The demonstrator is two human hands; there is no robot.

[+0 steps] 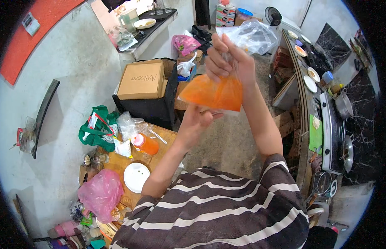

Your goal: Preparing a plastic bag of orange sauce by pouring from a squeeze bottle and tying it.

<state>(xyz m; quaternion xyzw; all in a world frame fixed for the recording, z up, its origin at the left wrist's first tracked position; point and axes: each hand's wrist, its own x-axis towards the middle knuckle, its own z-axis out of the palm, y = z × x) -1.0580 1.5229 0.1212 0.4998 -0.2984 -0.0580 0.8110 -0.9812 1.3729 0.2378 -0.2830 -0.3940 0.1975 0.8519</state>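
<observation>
A clear plastic bag of orange liquid (216, 93) is raised in front of me above the floor. My right hand (231, 59) grips its gathered neck, and the loose, crumpled top (258, 37) spreads out beyond the fingers. Under the bag's lower edge, my left hand (197, 121) holds it from below with fingers curled, some of them hidden by the bag. The liquid fills the lower part, which bulges toward the left. Whether the neck is tied cannot be seen behind my fingers.
At left, a wooden table (166, 133) bears an orange squeeze bottle (146, 144), a white plate (136, 177) and a pink plastic bag (101, 194). A cardboard box (141, 79) stands beyond it. Along the right counter are a gas stove (331, 133), a green cutting board (315, 137) and several plates.
</observation>
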